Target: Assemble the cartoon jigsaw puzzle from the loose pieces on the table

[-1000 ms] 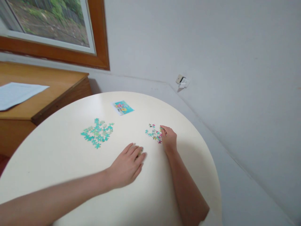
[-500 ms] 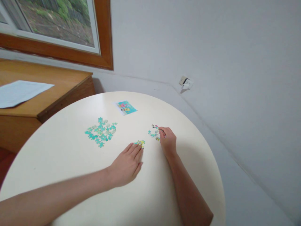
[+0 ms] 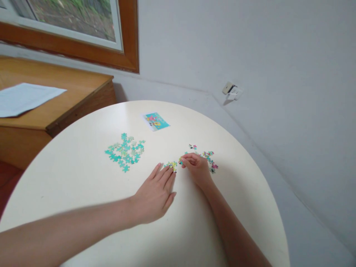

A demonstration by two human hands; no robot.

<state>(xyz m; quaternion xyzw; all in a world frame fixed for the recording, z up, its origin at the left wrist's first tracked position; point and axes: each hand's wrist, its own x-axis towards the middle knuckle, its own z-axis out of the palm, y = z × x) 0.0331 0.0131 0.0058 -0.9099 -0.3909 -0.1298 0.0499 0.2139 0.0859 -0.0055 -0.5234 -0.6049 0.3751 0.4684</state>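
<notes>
My left hand (image 3: 155, 194) lies flat on the round cream table (image 3: 83, 207), fingers stretched out, fingertips touching a small joined cluster of yellow and teal puzzle pieces (image 3: 170, 165). My right hand (image 3: 196, 167) is curled, its fingertips pinching a puzzle piece (image 3: 181, 161) right beside that cluster. Behind the right hand lies a loose scatter of pink and teal pieces (image 3: 209, 158).
A group of teal puzzle pieces (image 3: 125, 152) lies left of centre. A small picture card (image 3: 156, 121) rests near the table's far edge. A wooden desk (image 3: 69, 96) with a sheet of paper (image 3: 25, 97) stands at the left; a wall socket (image 3: 231, 91) is on the wall.
My right hand moved left from the pink and teal scatter, carrying a piece to the yellow cluster. My left hand slid back a little, uncovering that cluster and keeping fingertips on it.
</notes>
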